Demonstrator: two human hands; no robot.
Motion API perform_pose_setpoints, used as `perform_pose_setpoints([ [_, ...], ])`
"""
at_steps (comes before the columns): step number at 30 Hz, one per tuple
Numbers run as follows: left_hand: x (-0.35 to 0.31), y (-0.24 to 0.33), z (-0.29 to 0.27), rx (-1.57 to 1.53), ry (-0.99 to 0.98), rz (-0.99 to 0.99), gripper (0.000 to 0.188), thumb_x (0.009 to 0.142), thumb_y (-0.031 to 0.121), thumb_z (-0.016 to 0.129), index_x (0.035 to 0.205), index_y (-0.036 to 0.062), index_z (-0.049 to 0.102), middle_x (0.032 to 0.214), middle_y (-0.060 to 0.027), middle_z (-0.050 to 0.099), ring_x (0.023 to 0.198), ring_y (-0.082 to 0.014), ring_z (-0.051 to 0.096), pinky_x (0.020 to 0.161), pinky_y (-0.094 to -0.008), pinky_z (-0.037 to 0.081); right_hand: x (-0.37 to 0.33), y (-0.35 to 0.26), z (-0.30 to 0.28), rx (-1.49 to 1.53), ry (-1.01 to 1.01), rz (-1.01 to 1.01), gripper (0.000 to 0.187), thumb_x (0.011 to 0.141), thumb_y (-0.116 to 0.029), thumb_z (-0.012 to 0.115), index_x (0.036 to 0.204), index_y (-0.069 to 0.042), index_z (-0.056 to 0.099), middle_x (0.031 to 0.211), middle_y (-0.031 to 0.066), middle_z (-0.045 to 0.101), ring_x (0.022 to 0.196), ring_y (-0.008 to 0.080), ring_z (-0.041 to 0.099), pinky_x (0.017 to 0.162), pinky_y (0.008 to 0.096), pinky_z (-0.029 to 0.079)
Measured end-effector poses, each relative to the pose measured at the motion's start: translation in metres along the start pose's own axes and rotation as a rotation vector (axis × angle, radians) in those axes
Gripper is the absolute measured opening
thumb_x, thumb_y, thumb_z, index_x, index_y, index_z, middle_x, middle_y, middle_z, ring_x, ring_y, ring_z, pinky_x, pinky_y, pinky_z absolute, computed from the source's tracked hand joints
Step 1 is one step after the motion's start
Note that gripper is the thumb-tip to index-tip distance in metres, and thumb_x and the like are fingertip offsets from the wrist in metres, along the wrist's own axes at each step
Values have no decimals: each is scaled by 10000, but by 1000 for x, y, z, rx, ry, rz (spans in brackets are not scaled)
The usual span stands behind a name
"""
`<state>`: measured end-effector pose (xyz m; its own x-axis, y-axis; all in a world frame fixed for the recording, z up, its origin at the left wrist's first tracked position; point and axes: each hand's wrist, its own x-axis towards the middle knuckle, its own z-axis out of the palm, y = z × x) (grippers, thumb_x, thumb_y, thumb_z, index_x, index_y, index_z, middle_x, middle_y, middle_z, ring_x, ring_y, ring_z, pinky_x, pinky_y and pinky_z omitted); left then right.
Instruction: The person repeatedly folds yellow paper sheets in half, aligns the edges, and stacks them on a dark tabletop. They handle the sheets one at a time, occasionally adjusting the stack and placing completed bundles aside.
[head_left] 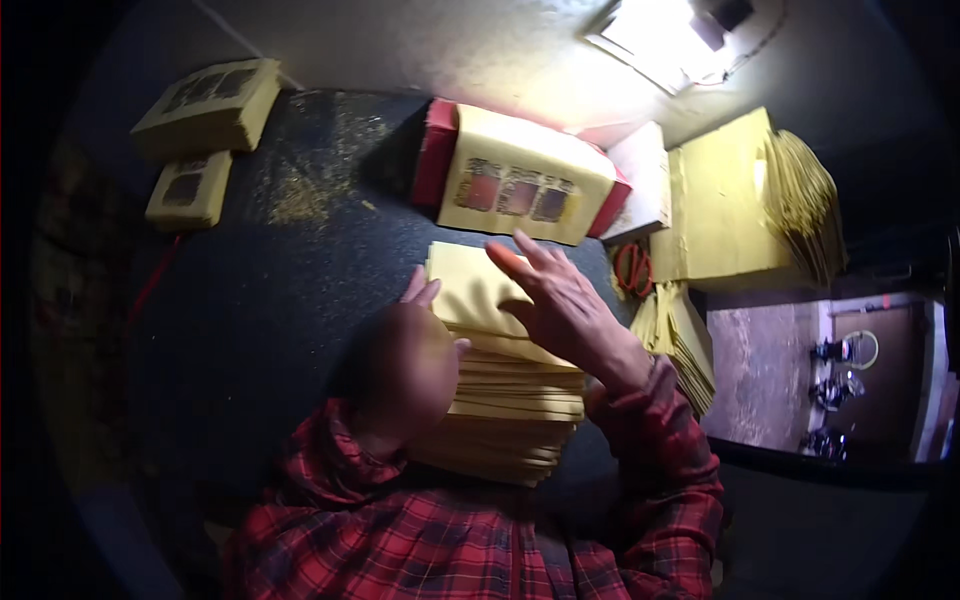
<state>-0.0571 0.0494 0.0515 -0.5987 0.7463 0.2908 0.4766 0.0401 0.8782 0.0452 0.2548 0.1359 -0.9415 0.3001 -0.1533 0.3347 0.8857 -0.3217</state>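
Note:
A tall stack of pale yellow folded paper pieces (500,400), like envelopes or flat bags, lies in front of me with its lower layers slightly uneven. My left hand (408,355) is along the stack's left side, partly blurred, its fingers and thumb apart near the edge. Over the upper right of the top sheet (465,285) hovers my right hand (570,305), fingers spread, with nothing visible in it. Whether its thumb touches the paper I cannot tell.
Behind the stack, a printed yellow sheet pile (530,150) rests on a red block (432,150). Printed bundles (205,110) lie far left. At right are red-handled scissors (632,268), a cardboard box (715,205) and fanned papers (685,345). A bright lamp (655,40) stands behind the dark tabletop (250,290).

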Motion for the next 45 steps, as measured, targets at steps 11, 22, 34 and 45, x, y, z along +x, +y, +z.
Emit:
perform_pose_setpoints([
  [11, -2, -7, 2, 26, -76, 1, 648, 1035, 109, 684, 1581, -39, 369, 1696, -259, 325, 1476, -379, 501, 1184, -470, 497, 86, 86, 20, -469, 690, -75, 372, 882, -32, 664, 1252, -1, 690, 1347, 260, 686, 1235, 432, 654, 1067, 516, 515],
  [22, 1, -1, 5, -203, -54, -98, 680, 1040, 165, 704, 1586, -39, 355, 1688, -293, 305, 1507, -405, 456, 1201, -478, 475, 21, 7, 4, -73, 75, -60, 739, 911, -198, 808, 1554, -93, 458, 1521, 330, 487, 1251, 491, 588, 1006, 553, 518],
  [34, 0, -4, 6, 1, -18, -4, 656, 1001, 104, 729, 1550, -63, 412, 1645, -285, 383, 1425, -373, 540, 1127, -437, 550, 22, 52, 21, -464, 584, -103, 247, 954, -95, 681, 1190, -46, 734, 1291, 181, 727, 1103, 348, 690, 949, 480, 539],
  [45, -2, -10, 4, 6, 70, 25, 728, 916, 171, 803, 1536, -15, 469, 1557, -329, 499, 1369, -498, 546, 1169, -536, 426, 73, 47, -2, -338, 517, -96, 697, 914, -114, 732, 1560, -82, 473, 1571, 329, 471, 1263, 473, 592, 1093, 557, 461],
])
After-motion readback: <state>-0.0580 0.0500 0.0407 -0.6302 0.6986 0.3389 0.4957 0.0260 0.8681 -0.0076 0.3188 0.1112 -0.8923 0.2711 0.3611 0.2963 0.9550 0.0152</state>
